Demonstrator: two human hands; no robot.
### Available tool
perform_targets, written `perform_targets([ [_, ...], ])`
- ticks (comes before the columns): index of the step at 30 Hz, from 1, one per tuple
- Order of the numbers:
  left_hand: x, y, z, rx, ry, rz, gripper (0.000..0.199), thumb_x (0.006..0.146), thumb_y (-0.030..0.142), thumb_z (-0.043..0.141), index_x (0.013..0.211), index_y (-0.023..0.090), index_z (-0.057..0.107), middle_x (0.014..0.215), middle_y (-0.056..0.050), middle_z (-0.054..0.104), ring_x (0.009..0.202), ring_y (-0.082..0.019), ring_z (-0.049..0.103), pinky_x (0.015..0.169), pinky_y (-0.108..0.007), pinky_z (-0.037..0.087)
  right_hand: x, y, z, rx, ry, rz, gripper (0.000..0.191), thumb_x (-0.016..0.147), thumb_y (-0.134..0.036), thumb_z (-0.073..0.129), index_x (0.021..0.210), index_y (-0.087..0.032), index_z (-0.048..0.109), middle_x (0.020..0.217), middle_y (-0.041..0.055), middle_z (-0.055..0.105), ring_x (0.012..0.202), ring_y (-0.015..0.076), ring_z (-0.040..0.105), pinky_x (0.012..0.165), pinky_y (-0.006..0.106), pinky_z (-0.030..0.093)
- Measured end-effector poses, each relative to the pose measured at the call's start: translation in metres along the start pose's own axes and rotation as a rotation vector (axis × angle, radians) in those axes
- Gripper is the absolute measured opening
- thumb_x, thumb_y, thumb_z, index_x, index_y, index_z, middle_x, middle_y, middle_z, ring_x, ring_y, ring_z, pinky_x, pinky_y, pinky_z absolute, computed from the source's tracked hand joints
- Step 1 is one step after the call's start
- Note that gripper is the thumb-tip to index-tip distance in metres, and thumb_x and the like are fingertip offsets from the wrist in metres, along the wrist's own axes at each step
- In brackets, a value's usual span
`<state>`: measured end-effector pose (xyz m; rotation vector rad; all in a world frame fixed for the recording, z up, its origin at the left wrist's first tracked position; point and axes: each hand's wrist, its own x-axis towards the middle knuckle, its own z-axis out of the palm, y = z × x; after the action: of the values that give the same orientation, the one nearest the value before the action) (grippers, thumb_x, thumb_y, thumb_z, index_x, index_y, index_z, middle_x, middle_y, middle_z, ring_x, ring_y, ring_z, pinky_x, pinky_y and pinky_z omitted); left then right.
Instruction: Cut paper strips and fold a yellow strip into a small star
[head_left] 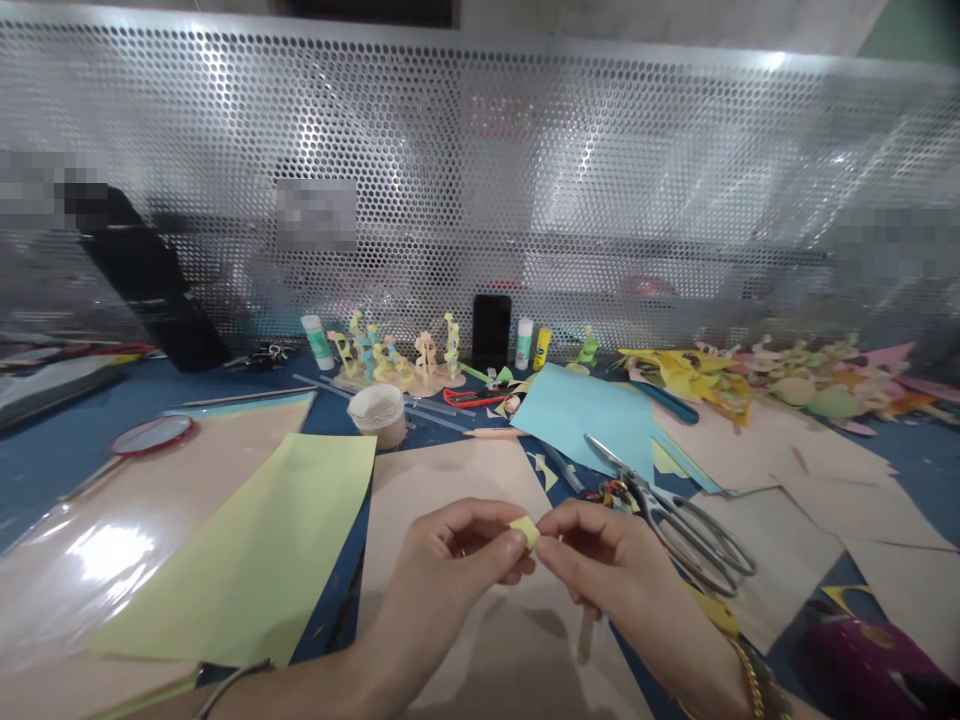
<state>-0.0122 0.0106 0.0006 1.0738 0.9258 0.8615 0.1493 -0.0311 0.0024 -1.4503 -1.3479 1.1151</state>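
Observation:
A small yellow paper piece (525, 531) is held between both hands, above a pale pink sheet (450, 480) at the middle of the table. My left hand (469, 550) pinches it from the left between thumb and forefinger. From the right, the thumb and forefinger of my right hand (592, 550) close on its edge. To the right of my right hand lie metal scissors (694, 540), their blades resting on a light blue sheet (592, 415). A large yellow-green sheet (262, 540) lies to the left of my left hand.
Behind the hands stand a white tub (377, 412), curled paper figures (425, 360), glue sticks (524, 343) and a black phone (491, 328). A red cutter (472, 397) lies nearby. Paper shapes (825, 380) pile up at back right. A perforated metal panel (420, 150) spans the back.

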Motion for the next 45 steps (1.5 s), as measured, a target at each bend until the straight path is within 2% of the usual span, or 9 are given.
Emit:
perform_targets([
  [9,0.001,-0.001,-0.002,-0.006,-0.014,0.043,0.015,0.073,0.028,0.073,0.085,0.02,0.076,0.071,-0.002,0.076,0.065,-0.013,0.068,0.062,-0.021,0.055,0.001,0.001,0.0,0.082,0.006,-0.003,0.035,0.08,-0.05,0.06,0.086,-0.016,0.063,0.052,-0.0054,0.046,0.046,0.0067,0.042,0.041,0.016,0.035],
  [13,0.0,0.001,-0.001,0.024,-0.018,0.094,0.012,0.074,0.026,0.071,0.084,0.022,0.077,0.07,-0.001,0.076,0.066,-0.013,0.068,0.061,-0.02,0.056,0.0,0.003,0.001,0.157,-0.017,0.005,0.042,0.084,-0.057,0.051,0.076,-0.016,0.058,0.049,-0.0058,0.045,0.042,0.0056,0.041,0.04,0.016,0.034],
  [18,-0.003,0.002,-0.001,0.085,-0.04,0.132,0.014,0.076,0.025,0.068,0.085,0.023,0.077,0.073,-0.001,0.075,0.065,-0.014,0.067,0.06,-0.023,0.058,0.0,0.004,0.0,0.074,-0.015,0.001,0.037,0.081,-0.052,0.06,0.079,-0.015,0.061,0.051,-0.006,0.045,0.044,0.0051,0.04,0.041,0.015,0.035],
  [22,-0.003,0.003,-0.001,0.084,-0.026,0.13,0.015,0.076,0.027,0.067,0.087,0.023,0.077,0.077,-0.002,0.075,0.068,-0.015,0.067,0.061,-0.024,0.059,-0.001,0.003,-0.001,0.101,-0.035,-0.028,0.034,0.081,-0.049,0.062,0.087,-0.016,0.064,0.057,-0.0047,0.048,0.048,0.0055,0.043,0.043,0.015,0.036],
  [27,-0.004,0.006,0.001,0.127,0.018,0.153,0.013,0.074,0.023,0.067,0.083,0.023,0.077,0.071,0.0,0.073,0.06,-0.012,0.065,0.058,-0.021,0.058,-0.002,0.003,0.0,0.228,-0.043,-0.003,0.04,0.086,-0.053,0.051,0.075,-0.016,0.06,0.05,-0.005,0.044,0.044,0.0066,0.042,0.041,0.017,0.033],
  [31,-0.006,0.009,0.001,0.181,0.015,0.16,0.015,0.074,0.024,0.067,0.087,0.022,0.075,0.071,0.001,0.072,0.056,-0.011,0.065,0.057,-0.021,0.057,-0.002,0.004,0.001,0.113,-0.04,-0.007,0.037,0.08,-0.051,0.062,0.074,-0.015,0.059,0.053,-0.0046,0.046,0.046,0.0063,0.041,0.041,0.016,0.034],
  [37,-0.005,0.007,0.0,0.194,-0.015,0.176,0.008,0.075,0.025,0.069,0.081,0.021,0.071,0.077,0.0,0.071,0.063,-0.012,0.064,0.058,-0.02,0.055,-0.002,0.002,0.001,0.063,-0.043,0.002,0.04,0.082,-0.054,0.057,0.073,-0.015,0.058,0.052,-0.0058,0.044,0.043,0.0055,0.041,0.039,0.016,0.034],
  [40,-0.005,0.003,-0.001,0.217,-0.022,0.205,0.013,0.071,0.022,0.073,0.083,0.022,0.071,0.075,0.001,0.07,0.069,-0.013,0.064,0.06,-0.019,0.053,-0.002,0.001,0.002,0.06,-0.039,0.002,0.041,0.081,-0.055,0.057,0.072,-0.015,0.057,0.052,-0.0059,0.043,0.043,0.0054,0.041,0.04,0.016,0.034],
  [45,-0.006,0.002,-0.001,0.255,0.002,0.21,0.017,0.07,0.02,0.071,0.087,0.022,0.072,0.07,0.001,0.07,0.065,-0.013,0.063,0.06,-0.019,0.051,-0.003,0.001,0.002,0.053,-0.053,-0.006,0.041,0.083,-0.055,0.055,0.073,-0.015,0.057,0.052,-0.006,0.044,0.044,0.0048,0.041,0.04,0.015,0.033],
])
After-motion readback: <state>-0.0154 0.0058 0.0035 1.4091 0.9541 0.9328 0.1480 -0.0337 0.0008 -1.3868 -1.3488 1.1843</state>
